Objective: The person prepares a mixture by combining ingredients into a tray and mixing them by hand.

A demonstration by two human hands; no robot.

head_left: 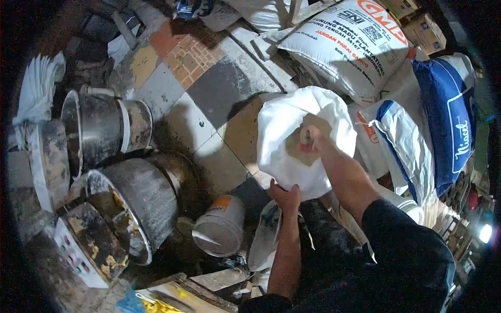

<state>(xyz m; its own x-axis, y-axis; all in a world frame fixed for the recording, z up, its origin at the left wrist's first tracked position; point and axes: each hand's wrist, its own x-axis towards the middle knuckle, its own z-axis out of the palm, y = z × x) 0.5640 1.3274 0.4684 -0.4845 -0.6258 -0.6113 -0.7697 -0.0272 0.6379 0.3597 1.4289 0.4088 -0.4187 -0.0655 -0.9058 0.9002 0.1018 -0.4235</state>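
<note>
While inside the white sack (276,125), right hand (311,140) curled, hold unclear; left hand (286,197) half-spread at its rim (309,195).

White sack (274,130), mouth wide open, facing up, wavy rim, tan contents (321,124) inside

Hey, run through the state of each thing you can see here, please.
Open white sack: open, tan contents showing.
Left hand: at the sack's near rim.
Right hand: in the sack's mouth, fingers curled.
Red-lettered sack: bulging.
Nearer metal drum: open, yellow residue inside.
White bucket: can't tell if lidded.
Light: lit.
</note>
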